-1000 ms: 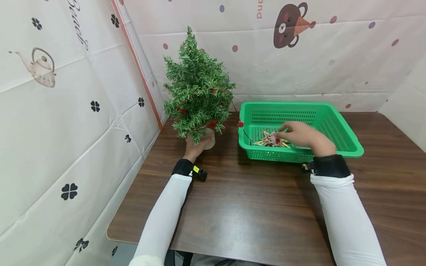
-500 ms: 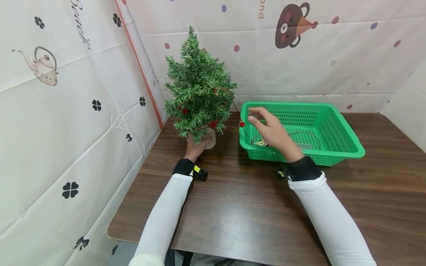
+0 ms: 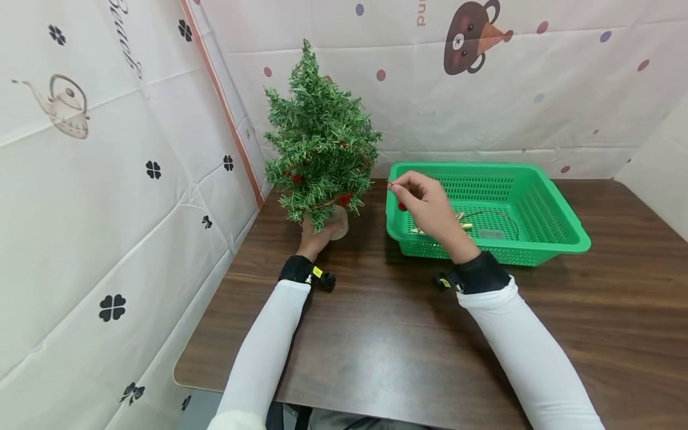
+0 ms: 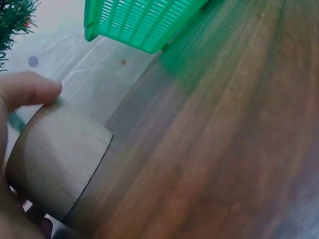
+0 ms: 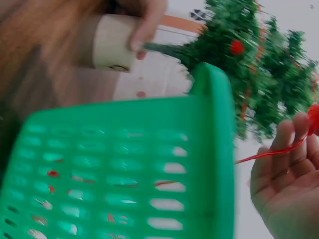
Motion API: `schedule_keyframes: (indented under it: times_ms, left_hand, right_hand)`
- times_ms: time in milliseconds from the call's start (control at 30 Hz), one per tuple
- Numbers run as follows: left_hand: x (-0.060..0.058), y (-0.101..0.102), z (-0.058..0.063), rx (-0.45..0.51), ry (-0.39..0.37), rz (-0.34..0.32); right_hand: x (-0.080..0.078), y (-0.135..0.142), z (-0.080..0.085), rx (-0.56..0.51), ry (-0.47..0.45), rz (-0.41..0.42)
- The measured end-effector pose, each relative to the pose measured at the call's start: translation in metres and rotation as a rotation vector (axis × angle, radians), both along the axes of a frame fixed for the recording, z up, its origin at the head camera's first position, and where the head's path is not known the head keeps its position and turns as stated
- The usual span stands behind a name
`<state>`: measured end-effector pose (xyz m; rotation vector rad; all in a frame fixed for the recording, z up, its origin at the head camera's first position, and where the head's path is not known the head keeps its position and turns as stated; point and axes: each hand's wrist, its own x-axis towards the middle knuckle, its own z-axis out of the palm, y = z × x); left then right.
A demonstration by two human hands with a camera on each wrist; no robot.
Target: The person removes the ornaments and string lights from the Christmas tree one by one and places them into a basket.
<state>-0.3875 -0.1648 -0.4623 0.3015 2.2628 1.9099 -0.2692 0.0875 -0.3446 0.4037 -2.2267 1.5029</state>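
A small artificial Christmas tree [image 3: 322,137] stands at the back left, with red bits and a thin red cord among its branches. My left hand [image 3: 314,239] grips its pale round base [image 4: 60,154], thumb over the upper edge. Above the green basket's left end, my right hand [image 3: 427,206] pinches the red string garland between thumb and index finger. In the right wrist view the garland [image 5: 279,152] crosses the fingers, with a red ornament [image 5: 314,117] at the fingertips. Another view of that hand [image 5: 294,194] shows it beside the basket wall and the tree branches.
The green plastic basket [image 3: 577,239] sits right of the tree near the back wall. It holds gold-coloured ornaments [image 3: 466,226], a dark wire and a small clear box [image 3: 491,235], partly behind my right hand. Patterned sheeting [image 3: 398,113] rises behind the brown table [image 3: 376,334].
My right hand has left the ornaments inside the basket, moved left to its left end, and now pinches the garland that hung there. My left hand stays on the base.
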Motion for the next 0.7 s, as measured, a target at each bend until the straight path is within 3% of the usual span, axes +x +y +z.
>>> schedule_keyframes:
  times_ms: [100,233,400,467,533,700]
  left_hand:
    - [0.000,0.000,0.004,0.022,0.072,-0.048]
    - [0.005,-0.003,0.019,0.035,0.133,-0.119]
    - [-0.008,-0.003,0.005,-0.055,0.181,-0.100]
    - [-0.016,-0.002,-0.004,-0.114,0.167,-0.081]
    - [-0.017,-0.002,-0.004,-0.166,0.143,-0.071]
    - [-0.022,0.001,-0.006,-0.123,0.215,-0.050]
  right_hand:
    - [0.007,0.006,0.010,-0.049,0.062,0.007]
    - [0.018,0.011,0.023,-0.136,0.166,0.011]
    - [0.031,0.009,0.037,-0.192,0.240,0.007]
    - [0.034,0.008,0.040,-0.197,0.249,0.016]
    - [0.037,0.007,0.043,-0.207,0.260,0.029]
    - [0.041,0.006,0.046,-0.223,0.261,0.063]
